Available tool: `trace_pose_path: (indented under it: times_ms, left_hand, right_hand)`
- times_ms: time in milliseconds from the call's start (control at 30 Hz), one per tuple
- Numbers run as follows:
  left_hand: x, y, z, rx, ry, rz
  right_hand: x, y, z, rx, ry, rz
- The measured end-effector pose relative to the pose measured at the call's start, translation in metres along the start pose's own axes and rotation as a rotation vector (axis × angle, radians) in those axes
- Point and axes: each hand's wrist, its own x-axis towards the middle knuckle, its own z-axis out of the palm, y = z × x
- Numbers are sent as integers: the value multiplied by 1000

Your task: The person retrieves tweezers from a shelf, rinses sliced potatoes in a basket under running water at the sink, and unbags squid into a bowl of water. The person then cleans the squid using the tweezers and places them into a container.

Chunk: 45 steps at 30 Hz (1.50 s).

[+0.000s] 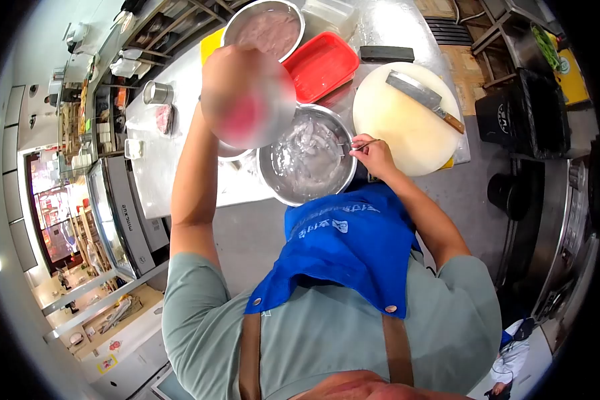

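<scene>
My right hand [373, 157] is closed in a pinch on a thin fork [344, 150], whose tined end reaches over the right rim of a steel bowl. In that steel bowl [265, 180] lie several pale, greyish, wet pieces that look like squid, in liquid. My left hand [230, 73] is up and to the left of the bowl. A blurred patch covers its fingers and a whitish round shape with pink in it [247, 117], so I cannot tell if it holds this.
At the back stand a steel basin [293, 53] of pinkish meat and a red tray [321, 70]. A cleaver [417, 93] lies on the round cutting board [397, 133] at right, with a dark block [387, 55] behind. A steel cup [156, 93] and a wrapped pink packet [164, 120] sit left.
</scene>
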Motion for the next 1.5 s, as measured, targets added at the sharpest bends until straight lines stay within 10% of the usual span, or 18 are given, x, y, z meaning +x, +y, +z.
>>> trace_pose_path:
  times_ms: [167, 400, 1067, 1500]
  left_hand:
    - [54, 15, 90, 102, -70, -205]
    - [21, -30, 252, 168, 135, 39]
    - [-176, 9, 243, -415, -21, -566]
    - [-132, 40, 291, 118, -263, -114]
  right_hand:
    - [-1, -3, -2, 11, -14, 60]
    - [-3, -13, -1, -53, -58, 85]
    - [8, -41, 6, -369, -81, 4]
    - [22, -33, -2, -289, -246, -2]
